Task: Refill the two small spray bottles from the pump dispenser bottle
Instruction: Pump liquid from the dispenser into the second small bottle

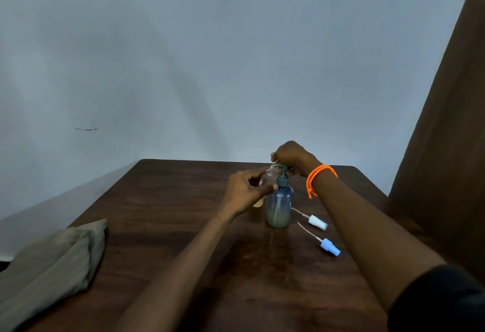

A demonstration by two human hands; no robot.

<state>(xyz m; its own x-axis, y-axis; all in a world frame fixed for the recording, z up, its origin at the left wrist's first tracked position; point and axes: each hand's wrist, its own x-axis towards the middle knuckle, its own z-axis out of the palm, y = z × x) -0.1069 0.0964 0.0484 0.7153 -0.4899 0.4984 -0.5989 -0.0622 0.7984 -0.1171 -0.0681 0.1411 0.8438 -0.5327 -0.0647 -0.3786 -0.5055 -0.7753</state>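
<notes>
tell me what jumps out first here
At the table's middle, the right hand presses the pump dispenser bottle while the left hand holds a small clear spray bottle at its spout. Two removed spray heads, white and blue, lie right of it.

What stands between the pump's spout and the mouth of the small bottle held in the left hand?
Nothing visible does. The left hand holds the small clear bottle right beside the spout of the pump dispenser bottle, while the right hand rests on the pump head. Whether spout and mouth touch cannot be told.
</notes>
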